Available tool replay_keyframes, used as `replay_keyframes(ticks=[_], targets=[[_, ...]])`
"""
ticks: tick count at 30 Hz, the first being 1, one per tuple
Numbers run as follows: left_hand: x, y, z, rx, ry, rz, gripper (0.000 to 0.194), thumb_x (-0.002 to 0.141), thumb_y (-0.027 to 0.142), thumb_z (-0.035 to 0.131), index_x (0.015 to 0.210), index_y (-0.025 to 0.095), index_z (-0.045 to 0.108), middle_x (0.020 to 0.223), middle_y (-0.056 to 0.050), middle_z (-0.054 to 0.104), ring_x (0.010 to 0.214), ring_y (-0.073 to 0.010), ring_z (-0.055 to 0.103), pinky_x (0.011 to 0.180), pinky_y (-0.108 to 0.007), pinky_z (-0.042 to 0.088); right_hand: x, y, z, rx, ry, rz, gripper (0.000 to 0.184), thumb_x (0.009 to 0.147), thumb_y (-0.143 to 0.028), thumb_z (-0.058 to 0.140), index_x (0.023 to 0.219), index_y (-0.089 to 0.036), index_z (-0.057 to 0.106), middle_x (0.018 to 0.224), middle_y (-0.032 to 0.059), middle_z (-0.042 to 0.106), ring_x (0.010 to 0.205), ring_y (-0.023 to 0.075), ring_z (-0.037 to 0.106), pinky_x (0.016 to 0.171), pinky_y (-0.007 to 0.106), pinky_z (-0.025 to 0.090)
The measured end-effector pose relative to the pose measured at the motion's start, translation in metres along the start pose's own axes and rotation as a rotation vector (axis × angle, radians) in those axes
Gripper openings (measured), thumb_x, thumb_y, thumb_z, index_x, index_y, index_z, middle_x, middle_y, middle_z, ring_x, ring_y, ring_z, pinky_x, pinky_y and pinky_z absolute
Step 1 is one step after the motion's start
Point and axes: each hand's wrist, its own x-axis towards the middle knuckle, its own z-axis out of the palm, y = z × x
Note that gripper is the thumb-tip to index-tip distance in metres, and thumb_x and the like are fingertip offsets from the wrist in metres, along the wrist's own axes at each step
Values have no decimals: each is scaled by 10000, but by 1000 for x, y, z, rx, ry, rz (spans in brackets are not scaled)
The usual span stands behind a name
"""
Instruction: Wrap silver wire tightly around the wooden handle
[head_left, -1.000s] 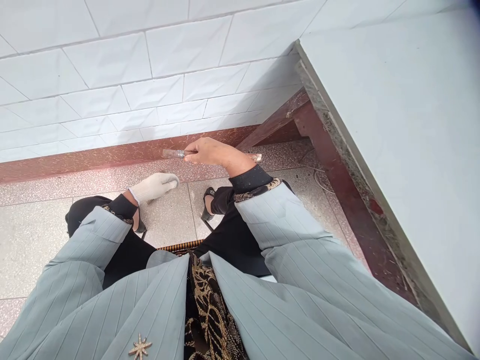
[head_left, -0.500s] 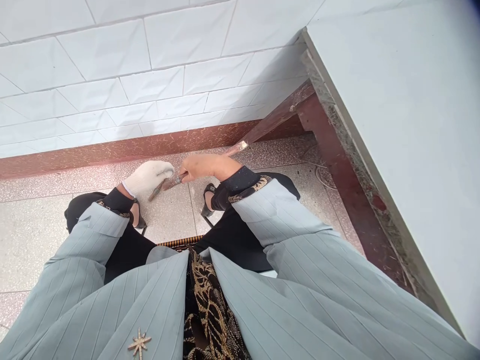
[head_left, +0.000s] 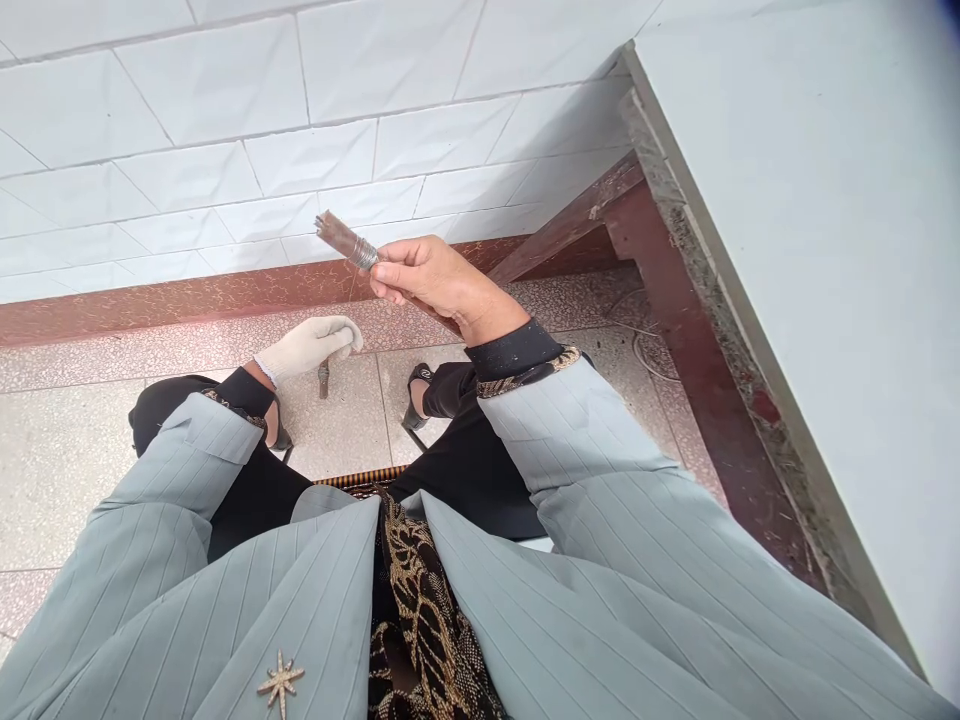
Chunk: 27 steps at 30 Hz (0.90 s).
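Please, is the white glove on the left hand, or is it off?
On: the glove covers the left hand, while the right hand is bare.

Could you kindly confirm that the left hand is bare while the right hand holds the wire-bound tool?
Not quite: the head view shows the left hand in a white glove; the right hand does hold the wire-bound tool.

1 slanted brown tool (head_left: pixel 343 240) (wire-bound), apart from 1 stub (head_left: pixel 323 381).

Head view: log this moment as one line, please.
left hand: white-gloved, holding small brown piece | right hand: bare, holding wire-bound tool | hands: apart
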Motion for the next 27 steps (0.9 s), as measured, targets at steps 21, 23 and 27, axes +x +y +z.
replay_keyframes(ticks=[21, 23, 27], targets=[[-9, 9, -26, 417, 40, 29, 332, 958, 416, 499, 918, 163, 710, 883, -37, 713, 857, -189, 628, 885, -346, 499, 6, 0, 41, -848, -726, 73, 131, 981, -142, 667, 949, -112, 790, 814, 58, 695, 713, 136, 512, 689, 316, 294], [-8, 8, -29, 407, 77, 10, 306, 946, 386, 513, 942, 160, 720, 910, -41, 724, 878, -189, 630, 899, -345, 498, 5, -2, 39, -715, -750, 39, 105, 966, -118, 675, 880, -116, 734, 722, 1, 596, 670, 111, 419, 679, 306, 278], [-2, 2, -33, 372, 141, -29, 254, 929, 342, 528, 928, 160, 705, 870, -32, 693, 830, -179, 595, 839, -340, 482, 1, -2, 32, -458, -735, -22, 176, 973, -139, 656, 799, -131, 631, 684, -43, 470, 670, 99, 367, 682, 282, 280]])
